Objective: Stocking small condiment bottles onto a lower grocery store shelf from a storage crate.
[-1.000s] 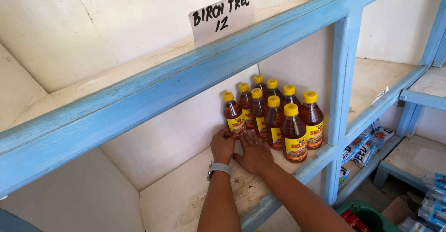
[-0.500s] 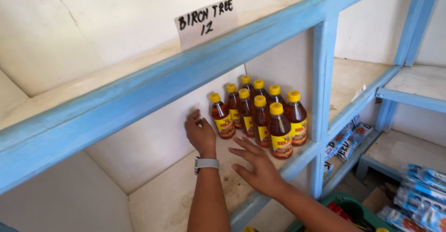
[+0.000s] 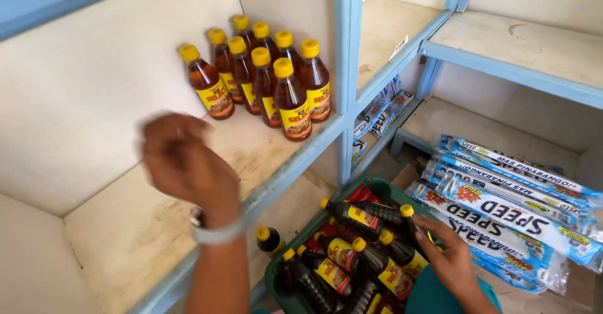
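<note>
Several amber bottles with yellow caps [image 3: 270, 78] stand grouped at the right end of a pale shelf [image 3: 151, 226]. My left hand [image 3: 185, 163], blurred, with a watch on the wrist, hovers over the shelf to the left of them and holds nothing. My right hand [image 3: 449, 257] is down at a green basket [image 3: 282, 286] full of dark yellow-capped bottles lying on their sides. Its fingers close around the neck of one dark bottle [image 3: 411, 226] at the basket's right side.
A blue upright post [image 3: 348, 69] divides the shelves. Long blue and white packets [image 3: 509, 207] lie stacked on a lower shelf at right, more packets [image 3: 377, 110] behind the post. One dark bottle [image 3: 270, 238] stands beside the basket. Upper right shelves [image 3: 534, 44] are bare.
The view has dropped from the upper shelf to the basket. My right hand left the shelf and went down to the basket's bottles. My left hand pulled back from the standing bottles.
</note>
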